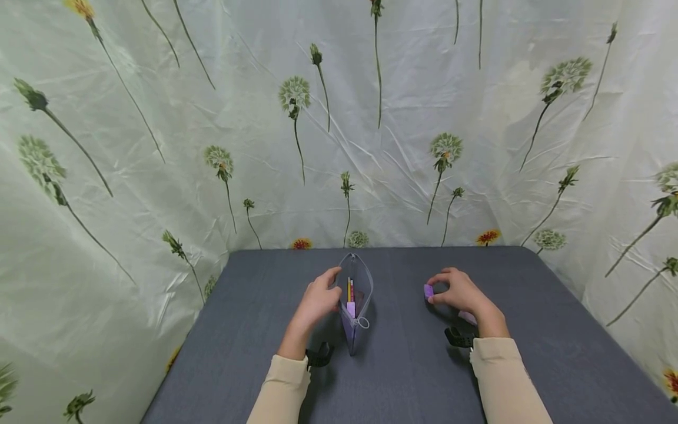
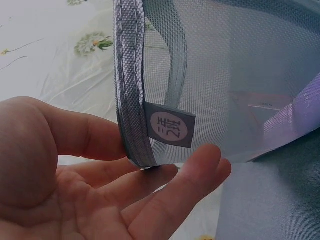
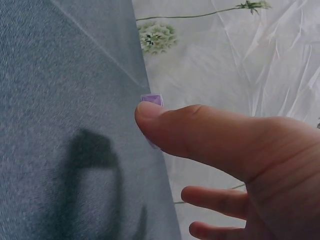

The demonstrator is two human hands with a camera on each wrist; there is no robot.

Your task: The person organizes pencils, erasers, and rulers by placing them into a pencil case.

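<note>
My left hand [image 1: 319,299] pinches the edge of a grey mesh zip pencil pouch [image 1: 348,331], which stands upright with its mouth spread. A small cloth label [image 2: 171,125] sticks out of the pouch's seam near the thumb in the left wrist view. Inside the pouch are slim pencils [image 1: 351,290], one yellow and one reddish, and a pale purple block [image 1: 351,308]. To the right, my right hand [image 1: 462,292] holds a small purple block [image 1: 428,291] between thumb and fingers, above the table. The thumb covers most of that block in the right wrist view.
A pale pink-purple item [image 1: 468,318] lies on the dark grey table [image 1: 402,371], partly hidden beneath the right wrist. A ring pull [image 1: 363,323] hangs at the pouch's near end. Behind the table hangs a flower-printed curtain [image 1: 254,118].
</note>
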